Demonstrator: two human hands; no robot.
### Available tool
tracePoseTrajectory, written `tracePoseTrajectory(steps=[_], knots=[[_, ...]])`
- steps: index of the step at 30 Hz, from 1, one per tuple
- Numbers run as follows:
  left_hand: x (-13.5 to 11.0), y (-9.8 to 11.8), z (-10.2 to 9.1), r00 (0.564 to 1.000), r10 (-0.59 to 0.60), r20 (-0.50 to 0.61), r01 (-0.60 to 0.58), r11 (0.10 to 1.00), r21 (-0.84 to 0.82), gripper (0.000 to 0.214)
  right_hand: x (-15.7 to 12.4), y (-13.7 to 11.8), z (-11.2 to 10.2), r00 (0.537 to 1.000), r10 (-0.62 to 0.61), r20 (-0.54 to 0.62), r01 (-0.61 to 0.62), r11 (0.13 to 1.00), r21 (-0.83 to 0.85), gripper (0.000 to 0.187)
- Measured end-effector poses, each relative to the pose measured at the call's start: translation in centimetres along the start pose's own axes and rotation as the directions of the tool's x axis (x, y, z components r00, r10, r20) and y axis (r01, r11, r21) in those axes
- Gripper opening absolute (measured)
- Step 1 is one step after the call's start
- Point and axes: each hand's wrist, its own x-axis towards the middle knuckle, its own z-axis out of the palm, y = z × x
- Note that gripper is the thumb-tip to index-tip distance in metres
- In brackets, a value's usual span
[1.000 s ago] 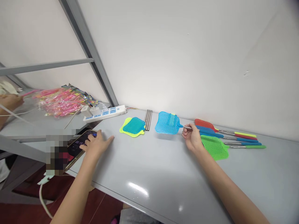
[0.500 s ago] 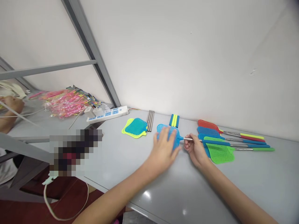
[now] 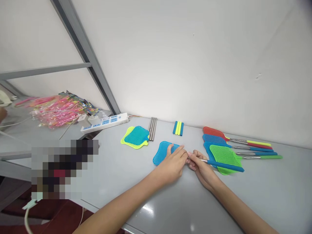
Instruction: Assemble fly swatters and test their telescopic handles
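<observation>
- Head view, the change: a second ago my left hand (image 3: 174, 162) was away at the left edge of the grey worktop (image 3: 146, 191). It has since crossed over, and both hands now meet on one item.
- Head view, the item: the blue plastic mesh swatter head (image 3: 161, 153) has slid off the wall side towards me. It lies flat near the front middle of the worktop.
- Head view, left hand: it rests over the right part of the swatter head. Thumb and fingers are closed in at the neck, pressing it down.
- Head view, right hand (image 3: 198, 165): it is pinched on the near end of the thin metal rod (image 3: 207, 161), right at the swatter head's neck. Its fingertips touch those of my left hand.
- Head view, the rod: it runs out to the right of the swatter head. Its blue foam grip (image 3: 229, 167) lies across the green swatter (image 3: 223, 154) of the finished pile.
- Head view, what this means: the work has gone from a one-handed hold to a two-handed grip at the joint of head and rod. I cannot tell whether the joint is seated or loose, because my fingers cover it.
- Head view, beyond the swatter head:
  - Three short foam sleeves, blue and yellow (image 3: 178, 127), now show on the wall side.
  - Three bare metal rods (image 3: 152, 128) lie to its left rear.
  - Two loose mesh heads, teal on yellow-green (image 3: 135, 138), lie just left of those.
  - A white power strip (image 3: 104, 122) sits further left, well apart.
  - The red swatter (image 3: 214, 131) and blue swatter (image 3: 214, 139) of the pile lie to the right, untouched.
</observation>
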Motion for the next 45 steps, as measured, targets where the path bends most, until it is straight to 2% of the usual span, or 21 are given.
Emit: tracePoseTrajectory(steps=[6,10,17,24,31,34,40,45], knots=[[0.0,-0.3,-1.4,0.999,-0.033,-0.005,0.033,0.995,-0.094,0.022,-0.1,0.2,-0.1,0.997,0.054,0.064,-0.051,0.997,-0.051,0.024],[0.0,-0.9,-1.6,1.000,0.012,-0.001,-0.012,0.994,-0.111,0.020,-0.4,0.2,0.0,0.988,0.107,0.113,-0.103,0.994,-0.045,0.025],[0.0,-1.8,-1.4,0.997,0.073,0.011,-0.072,0.994,-0.082,0.015,-0.7,0.0,0.4,0.976,0.185,0.118,-0.185,0.983,-0.012,0.028],[-0.1,-1.9,-1.4,0.996,0.086,0.001,-0.086,0.995,-0.042,0.012,-0.8,0.0,0.5,0.980,0.165,0.111,-0.166,0.986,0.003,0.024],[-0.4,-1.3,-2.0,0.995,0.101,-0.002,-0.101,0.995,-0.022,0.023,-1.0,0.6,0.6,0.978,0.117,0.173,-0.088,0.982,-0.168,0.026],[-0.5,-1.0,-2.2,0.995,0.100,0.017,-0.099,0.994,-0.034,0.024,-1.1,0.5,0.5,0.967,0.166,0.191,-0.118,0.964,-0.238,0.031],[-0.6,-0.9,-2.0,0.994,0.102,0.044,-0.099,0.993,-0.065,0.020,-1.4,-0.2,0.3,0.921,0.330,0.206,-0.264,0.919,-0.293,0.032],[-0.3,-0.8,-1.9,0.995,0.095,0.036,-0.092,0.992,-0.089,0.021,-1.4,-0.2,0.3,0.922,0.319,0.218,-0.264,0.932,-0.250,0.027]])
